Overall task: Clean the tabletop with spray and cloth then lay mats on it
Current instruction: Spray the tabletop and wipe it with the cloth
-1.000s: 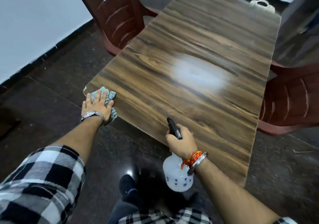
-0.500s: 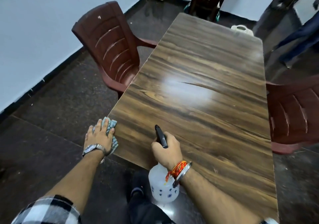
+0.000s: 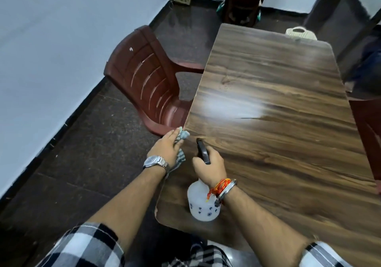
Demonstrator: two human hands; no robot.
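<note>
Dark speckled floor, pale blue walls, and a long wood-grain laminate tabletop [image 3: 278, 143] running away from the near end, its long axis pointing straight ahead from the hands. Dark red slatted plastic chair [image 3: 148, 85] pushed up to the left edge; a second one partly visible at the right edge. Left hand [image 3: 168, 146], steel watch at the wrist, closed on a crumpled blue-grey checked cloth [image 3: 182, 137], right at the left edge near the near-left corner. Right hand [image 3: 210, 166] wrapped round the black trigger head of a translucent white plastic spray bottle [image 3: 203, 203] with small blue motifs, held over the near-left corner, nozzle aimed forward along the table. Whitish patch [image 3: 228, 106] just ahead of both hands by the left edge, either mist or glare, hard to tell. Cloth hand nearer that patch, so probably wiping next, sweeping forward and rightward. No mats in sight; far end untouched, judging by the dry grain.
</note>
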